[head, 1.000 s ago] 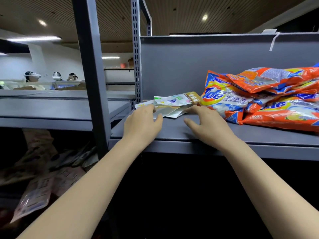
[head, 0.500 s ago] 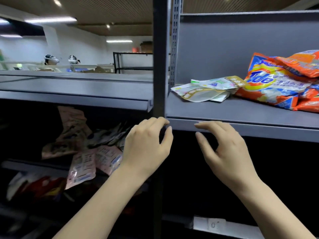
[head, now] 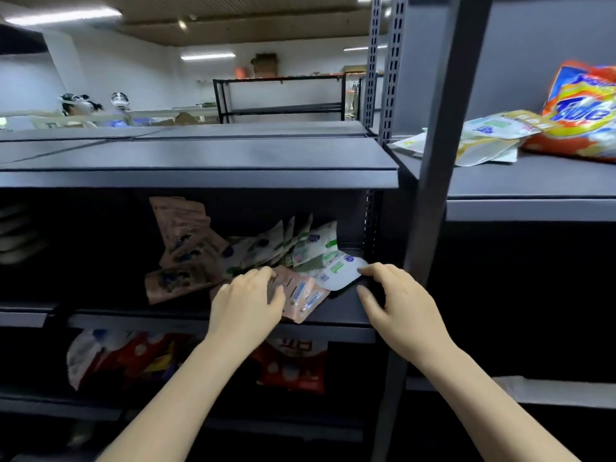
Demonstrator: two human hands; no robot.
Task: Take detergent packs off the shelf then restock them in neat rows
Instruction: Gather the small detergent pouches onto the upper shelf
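At frame centre, the left hand (head: 245,303) rests with relaxed fingers on a flat pink plastic detergent pouch (head: 300,296). Just right, the right hand (head: 396,301), fingers loosely spread, touches a white-and-green pouch (head: 336,270). Both pouches lie on the dark grey metal shelf (head: 343,311) amid a jumbled heap; an orange detergent bag (head: 586,118) sits upper right.

The shelving (head: 200,178) was dark grey. At centre lay pink packs (head: 300,295) and white packs with green and blue print (head: 333,265). An orange, yellow and blue bag (head: 583,121) sat upper right; red-and-white bags (head: 293,365) lay below.
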